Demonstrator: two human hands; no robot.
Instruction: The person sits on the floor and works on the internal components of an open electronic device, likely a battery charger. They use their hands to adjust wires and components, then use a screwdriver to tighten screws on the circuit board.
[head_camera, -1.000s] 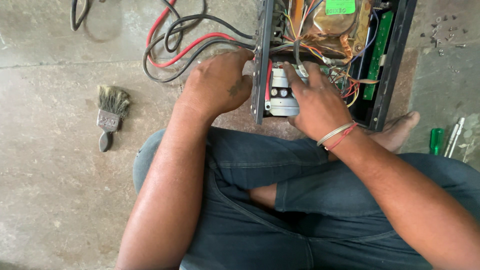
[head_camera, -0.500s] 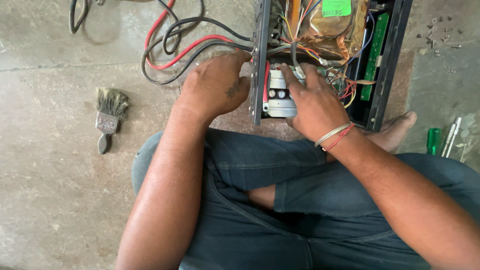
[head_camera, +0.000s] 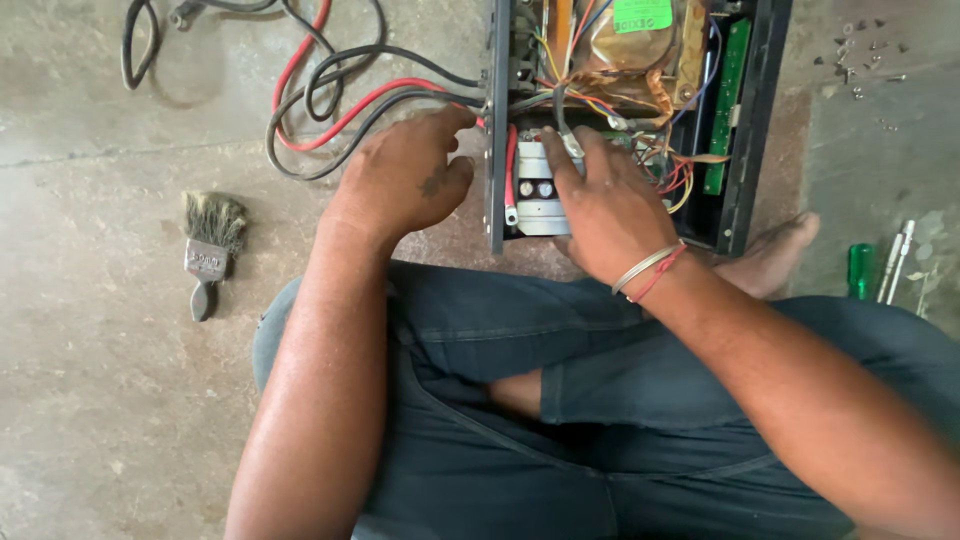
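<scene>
My left hand (head_camera: 405, 180) grips the black metal case (head_camera: 495, 130) wall; my right hand (head_camera: 605, 205) presses flat, unclenched, on the ribbed grey block (head_camera: 535, 195) among tangled wires (head_camera: 330, 110).

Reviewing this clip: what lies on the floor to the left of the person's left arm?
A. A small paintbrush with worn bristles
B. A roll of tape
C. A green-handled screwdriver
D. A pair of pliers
A: a small paintbrush lies alone on the concrete floor, bristles pointing away from the person, well clear of the left hand, which rests against the open case.
</scene>
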